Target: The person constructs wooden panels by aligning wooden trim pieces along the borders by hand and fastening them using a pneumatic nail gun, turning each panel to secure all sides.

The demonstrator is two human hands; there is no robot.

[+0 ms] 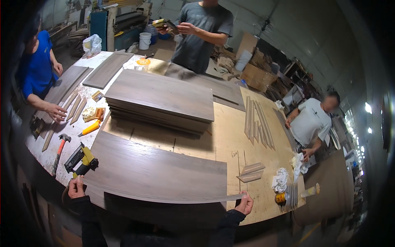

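Observation:
A long, thin grey-brown wood strip (pixel 177 201) runs along the near edge of a wide grey-brown wood panel (pixel 156 168) lying on the table. My left hand (pixel 77 188) is closed on the strip's left end, close to a yellow and black nail gun (pixel 82 161). At the other end, my right hand (pixel 245 204) pinches the strip where it extends past the panel's right side. Whether the strip touches the panel along its full length I cannot tell. Beyond the panel rises a stack of similar panels (pixel 160 99).
At left lie a red-handled hammer (pixel 61 150) and a yellow tube (pixel 89 128). Several wood strips (pixel 258 123), short pieces (pixel 251 173), crumpled white cloths (pixel 280 180) and a small can (pixel 280 197) sit at right. Three other people stand around the table (pixel 232 150); one holds a nail gun (pixel 166 25).

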